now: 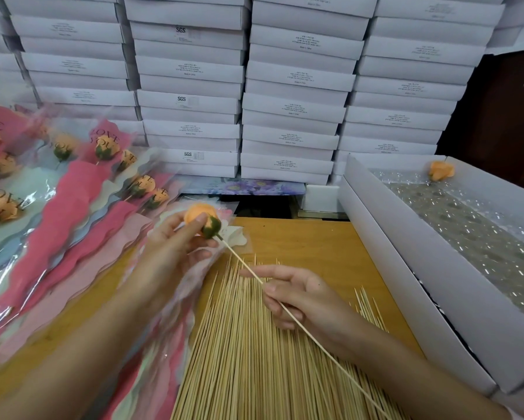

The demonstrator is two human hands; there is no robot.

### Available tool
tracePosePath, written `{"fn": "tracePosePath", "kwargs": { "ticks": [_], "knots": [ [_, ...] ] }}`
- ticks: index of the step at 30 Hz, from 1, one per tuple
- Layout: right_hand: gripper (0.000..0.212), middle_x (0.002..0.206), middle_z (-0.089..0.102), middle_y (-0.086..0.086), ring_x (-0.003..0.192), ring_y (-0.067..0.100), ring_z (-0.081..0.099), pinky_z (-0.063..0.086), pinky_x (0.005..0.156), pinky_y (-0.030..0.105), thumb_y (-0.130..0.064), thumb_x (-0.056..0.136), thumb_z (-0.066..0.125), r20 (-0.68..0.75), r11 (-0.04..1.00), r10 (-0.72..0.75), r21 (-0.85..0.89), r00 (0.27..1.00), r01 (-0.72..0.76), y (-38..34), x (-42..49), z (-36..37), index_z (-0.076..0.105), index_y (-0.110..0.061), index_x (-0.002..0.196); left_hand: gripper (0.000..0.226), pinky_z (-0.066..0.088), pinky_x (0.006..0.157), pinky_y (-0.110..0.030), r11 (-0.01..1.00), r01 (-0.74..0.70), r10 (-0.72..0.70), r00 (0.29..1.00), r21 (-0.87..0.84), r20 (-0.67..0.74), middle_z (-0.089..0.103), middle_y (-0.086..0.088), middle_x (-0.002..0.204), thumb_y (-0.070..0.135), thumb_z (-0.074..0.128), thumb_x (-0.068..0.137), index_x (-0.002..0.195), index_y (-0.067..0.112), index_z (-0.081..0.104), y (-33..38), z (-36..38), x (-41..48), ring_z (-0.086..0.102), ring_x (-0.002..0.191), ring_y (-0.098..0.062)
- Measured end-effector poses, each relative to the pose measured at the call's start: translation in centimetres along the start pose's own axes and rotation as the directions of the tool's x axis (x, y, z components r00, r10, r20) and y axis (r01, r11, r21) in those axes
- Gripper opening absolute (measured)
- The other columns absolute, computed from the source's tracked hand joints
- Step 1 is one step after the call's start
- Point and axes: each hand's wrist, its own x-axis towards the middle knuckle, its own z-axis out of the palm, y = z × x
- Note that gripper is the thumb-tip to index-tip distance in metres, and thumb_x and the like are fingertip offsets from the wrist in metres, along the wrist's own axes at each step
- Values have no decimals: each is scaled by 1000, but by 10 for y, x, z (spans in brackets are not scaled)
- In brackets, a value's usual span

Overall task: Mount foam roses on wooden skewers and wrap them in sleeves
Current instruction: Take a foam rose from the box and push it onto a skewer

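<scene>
Mounting step, in progress. Left hand (176, 242) grips a rose (200, 218) between thumb and fingertips. Right hand (303, 298) pinches a skewer (245, 264), whose tip meets the green base of the rose; how deeply it is seated cannot be told. By judgement this rose is being mounted and is not yet sleeved. Beyond and outward of the left hand lie several wrapped roses (104, 148), finished. Empty sleeves (73, 231) fan out beside and under that forearm. Beneath the right hand lies a heap of spare skewers (248, 359), which suggests much work is left. Outward of the right hand stands an open box (406, 268) with one loose rose (442, 170) at its far end. Nothing stands between the hands; stacked white boxes (285, 86) close off the far side.
</scene>
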Motion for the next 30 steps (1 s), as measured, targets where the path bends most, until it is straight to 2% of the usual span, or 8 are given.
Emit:
{"fn": "tracePosePath", "kwargs": {
  "ticks": [5,10,15,18,22,25,28,30],
  "knots": [
    [25,61,53,-6,45,1,34,34,48,15,-14,94,52,55,1000,3,-17,998,-2,-4,-2,4,70,-11,110,12,55,57,-15,999,40,-42,993,-24,-109,70,-5,90,18,56,94,100,10,63,26,-30,16,68,64,-8],
    [20,64,56,-4,44,0,35,35,48,15,-17,94,54,74,999,28,-40,997,-25,-3,-3,3,74,-16,100,14,57,61,-15,984,127,-146,978,-128,-151,70,1,77,16,52,97,86,14,61,42,-47,25,70,65,-6],
    [18,66,57,-6,45,0,36,36,50,15,-23,97,55,62,993,6,-116,998,2,0,-2,1,73,-20,101,19,56,83,-22,986,156,-158,986,-54,-47,68,-11,116,8,49,97,113,5,59,47,-56,27,71,99,-15],
    [19,67,57,-6,47,1,37,37,51,15,-23,97,54,9,991,-42,-128,999,43,1,-2,-1,73,-20,102,36,55,92,-31,968,122,-109,992,219,-68,66,-13,123,6,53,95,131,4,52,43,-63,26,66,111,-25],
    [19,68,59,-5,48,1,40,40,52,15,-26,94,56,-101,989,-103,-119,989,91,4,-1,-5,73,-20,101,47,46,88,-29,606,75,-25,997,792,-76,57,-15,133,2,61,92,137,5,46,25,-73,29,55,117,-25],
    [19,68,58,-2,48,1,39,37,52,16,-26,92,57,-167,988,-131,-105,977,114,7,1,-8,74,-21,99,58,42,82,-22,439,64,-29,998,896,-57,48,-15,141,13,67,90,141,5,40,8,-74,31,49,124,-25],
    [19,68,59,-2,49,2,40,37,52,17,-26,92,56,-192,987,-137,-108,972,118,8,2,-10,74,-21,99,73,34,86,-25,382,25,-27,1000,924,-16,49,-11,140,21,74,84,144,6,35,-3,-74,28,49,116,-21],
    [19,69,59,-2,50,3,40,38,53,17,-26,93,56,-188,986,-137,-115,973,117,9,2,-10,74,-22,99,80,31,91,-22,352,0,1,1000,936,0,44,-12,145,22,77,81,146,4,33,-6,-76,27,45,125,-22]
  ]
}}
